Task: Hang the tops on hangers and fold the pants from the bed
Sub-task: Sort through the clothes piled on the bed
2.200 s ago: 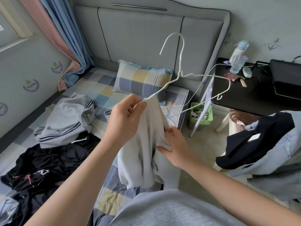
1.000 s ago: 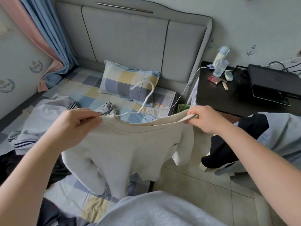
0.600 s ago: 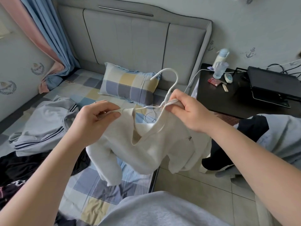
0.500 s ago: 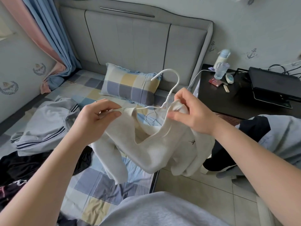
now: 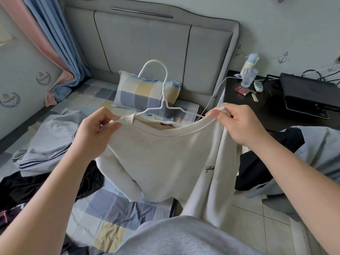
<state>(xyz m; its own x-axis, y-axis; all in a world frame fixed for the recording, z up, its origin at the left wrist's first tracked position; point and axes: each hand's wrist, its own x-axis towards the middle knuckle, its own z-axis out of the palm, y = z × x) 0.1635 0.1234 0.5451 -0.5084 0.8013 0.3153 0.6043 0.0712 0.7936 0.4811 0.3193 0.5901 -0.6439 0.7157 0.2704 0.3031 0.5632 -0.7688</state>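
Observation:
A cream sweatshirt hangs in front of me over the bed's edge, its neckline stretched wide. My left hand pinches the left side of the collar and my right hand pinches the right side. A white wire hanger sits inside the neck opening, its hook sticking up and its arms partly hidden by the fabric. On the bed lie a grey garment with dark stripes and black clothes at the left.
A checked pillow leans on the grey headboard. A black side table at the right holds a cup, a bottle and a dark device. Dark and light-blue clothes are piled at the right. Tiled floor lies below.
The bunched collar has been pulled apart: my right hand moved right and the sweatshirt now spreads flat over the hanger, whose hook stands upright above the neckline.

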